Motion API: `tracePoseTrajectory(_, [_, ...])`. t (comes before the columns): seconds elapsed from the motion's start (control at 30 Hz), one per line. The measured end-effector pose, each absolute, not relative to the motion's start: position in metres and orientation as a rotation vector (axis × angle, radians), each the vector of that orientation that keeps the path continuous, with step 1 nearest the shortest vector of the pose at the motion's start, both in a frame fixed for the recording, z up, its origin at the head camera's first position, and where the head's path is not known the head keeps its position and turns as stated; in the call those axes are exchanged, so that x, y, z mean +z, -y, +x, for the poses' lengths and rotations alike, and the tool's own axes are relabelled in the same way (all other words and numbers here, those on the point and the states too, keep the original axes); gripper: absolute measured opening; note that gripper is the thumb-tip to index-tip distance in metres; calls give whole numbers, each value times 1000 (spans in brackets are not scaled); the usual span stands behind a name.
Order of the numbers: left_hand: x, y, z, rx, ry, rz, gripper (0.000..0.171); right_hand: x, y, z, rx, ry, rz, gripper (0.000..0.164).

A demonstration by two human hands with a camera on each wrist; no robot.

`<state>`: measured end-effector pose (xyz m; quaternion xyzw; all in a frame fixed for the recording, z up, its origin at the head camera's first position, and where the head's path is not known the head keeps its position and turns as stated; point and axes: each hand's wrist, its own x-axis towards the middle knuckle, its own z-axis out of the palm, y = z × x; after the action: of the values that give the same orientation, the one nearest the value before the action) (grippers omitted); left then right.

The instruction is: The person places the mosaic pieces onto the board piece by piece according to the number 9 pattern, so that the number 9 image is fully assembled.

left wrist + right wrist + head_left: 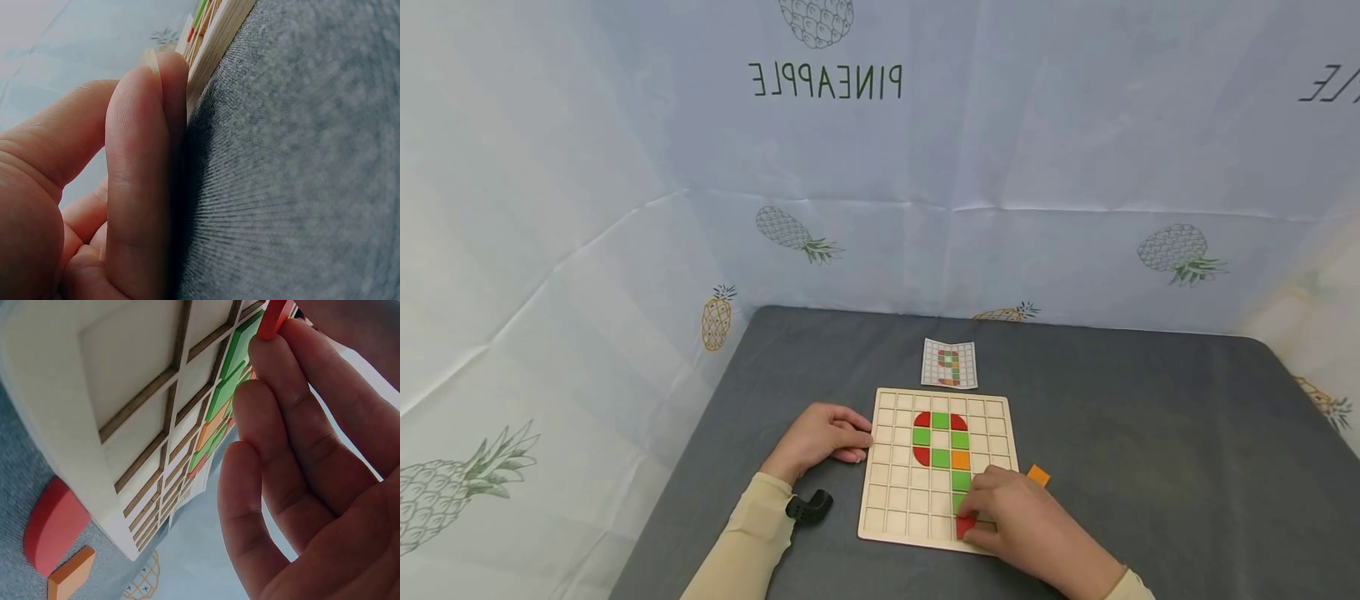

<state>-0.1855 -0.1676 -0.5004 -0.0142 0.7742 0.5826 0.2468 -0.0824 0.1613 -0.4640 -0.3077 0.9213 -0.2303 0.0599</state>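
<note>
My right hand (1022, 521) is over the lower right of a wooden grid board (895, 498). Its fingertips pinch a red piece (273, 319) at the bottom square of a column of green tiles (961, 481). Seen from the head, that piece is partly covered by the fingers. Along the board's left edge rests my left hand (823, 437), its fingers loosely bent and the fingertips against the rim. Higher on the board, green squares, red rounded pieces (922, 457) and an orange square (960, 460) form a ring.
Behind the board lies a creased paper card (949, 364) printed with a coloured grid pattern. To the board's right are an orange tile (1038, 475) and a loose red rounded piece (56, 528) on the dark grey tabletop (1150, 450). A pineapple-print curtain surrounds the table.
</note>
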Motion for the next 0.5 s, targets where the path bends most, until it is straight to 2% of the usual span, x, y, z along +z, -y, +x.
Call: tracePoseTrajectory(0.5, [-502, 167, -187, 1581, -2126, -41, 29, -466, -159, -83, -672, -2784, -926, 15])
